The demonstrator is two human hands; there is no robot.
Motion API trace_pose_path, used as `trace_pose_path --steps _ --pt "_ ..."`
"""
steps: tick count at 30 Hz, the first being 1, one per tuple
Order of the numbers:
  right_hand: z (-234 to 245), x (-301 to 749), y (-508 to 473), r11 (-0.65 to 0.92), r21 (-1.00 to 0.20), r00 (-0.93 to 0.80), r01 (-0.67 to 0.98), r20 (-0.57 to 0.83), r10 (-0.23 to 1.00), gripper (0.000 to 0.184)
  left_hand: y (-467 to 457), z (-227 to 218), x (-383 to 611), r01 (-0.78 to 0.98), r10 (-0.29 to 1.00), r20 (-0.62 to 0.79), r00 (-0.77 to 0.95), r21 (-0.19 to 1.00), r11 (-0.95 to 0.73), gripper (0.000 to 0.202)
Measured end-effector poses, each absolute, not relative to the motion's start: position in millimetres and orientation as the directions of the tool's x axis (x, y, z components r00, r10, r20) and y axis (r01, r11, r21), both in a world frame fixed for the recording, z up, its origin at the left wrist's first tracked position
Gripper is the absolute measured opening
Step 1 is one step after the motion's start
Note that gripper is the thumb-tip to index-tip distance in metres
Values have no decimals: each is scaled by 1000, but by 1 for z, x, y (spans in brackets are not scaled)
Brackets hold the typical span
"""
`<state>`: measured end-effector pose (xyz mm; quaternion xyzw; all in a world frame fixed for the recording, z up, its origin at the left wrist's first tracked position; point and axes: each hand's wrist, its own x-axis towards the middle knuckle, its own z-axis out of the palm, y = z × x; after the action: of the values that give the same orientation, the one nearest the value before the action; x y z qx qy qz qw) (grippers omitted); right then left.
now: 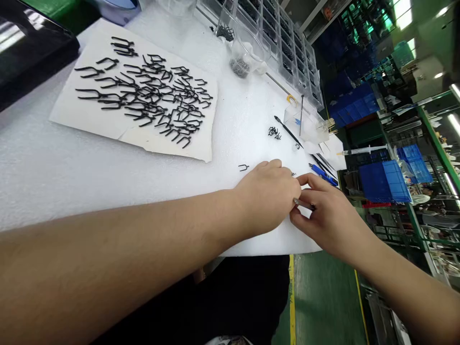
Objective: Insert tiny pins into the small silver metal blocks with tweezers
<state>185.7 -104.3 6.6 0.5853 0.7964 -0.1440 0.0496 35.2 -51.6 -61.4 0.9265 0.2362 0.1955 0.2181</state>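
My left hand (269, 196) is closed over the white work surface, its fingertips mostly hidden behind the back of the hand. What it grips does not show. Touching it from the right, my right hand (328, 215) is closed too, thumb and fingers bent around a short thin metal rod (304, 204). One end of the rod meets the left hand; the far part is hidden. A single small black forked part (243, 167) lies just left of my left hand. Many similar black forked parts (143, 96) are spread on a white sheet (108, 122) farther left.
Clear cups (247, 48) and a compartment box (287, 48) of small dark parts stand at the back. A small black pile (274, 132), a dark slim tool (287, 130) and a blue-handled tool (323, 174) lie beyond my hands. A black case (32, 52) sits far left.
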Motion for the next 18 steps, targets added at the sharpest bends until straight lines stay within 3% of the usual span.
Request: trace_pose_path --steps 18 --pt "3 184 -111 300 -100 -312 949 -148 938 13 -49 -59 37 328 499 244 831 509 -796 25"
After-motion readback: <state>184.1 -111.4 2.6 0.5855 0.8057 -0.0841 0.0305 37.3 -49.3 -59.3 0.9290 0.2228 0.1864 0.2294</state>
